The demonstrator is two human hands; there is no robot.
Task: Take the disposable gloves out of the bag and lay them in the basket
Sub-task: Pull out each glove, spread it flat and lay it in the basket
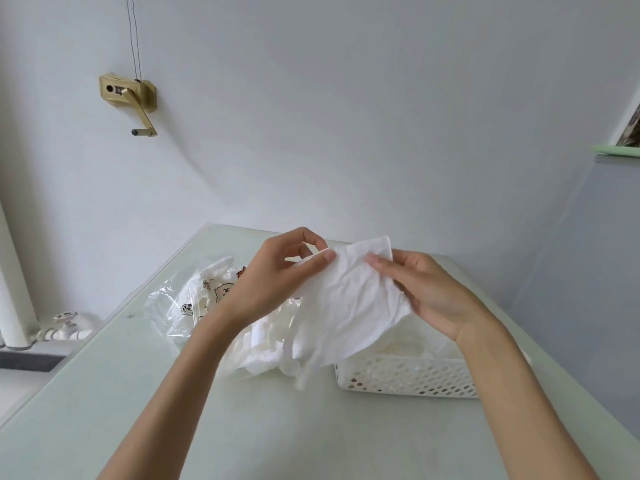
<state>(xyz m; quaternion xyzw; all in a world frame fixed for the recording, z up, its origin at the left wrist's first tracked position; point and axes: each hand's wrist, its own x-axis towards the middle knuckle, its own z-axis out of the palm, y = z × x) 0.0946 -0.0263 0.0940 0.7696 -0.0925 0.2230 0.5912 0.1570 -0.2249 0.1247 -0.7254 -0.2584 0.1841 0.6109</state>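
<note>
Glove (349, 303) held up between both hands — left hand (277, 278) pinches its 10 o'clock corner, right hand (426, 292) grips its 3 o'clock edge. Basket (408, 379) beneath it; bag (180, 306) at the left hand's 8 o'clock on the surface (311, 438).

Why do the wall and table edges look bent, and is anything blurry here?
Head view: the wide-angle lens bows the table edges; light is soft and even, shadows faint; the glove held by both hands looks slightly soft, its detail washed out white.

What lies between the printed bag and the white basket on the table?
In the head view, a heap of loose gloves lies between the bag and the basket.
</note>
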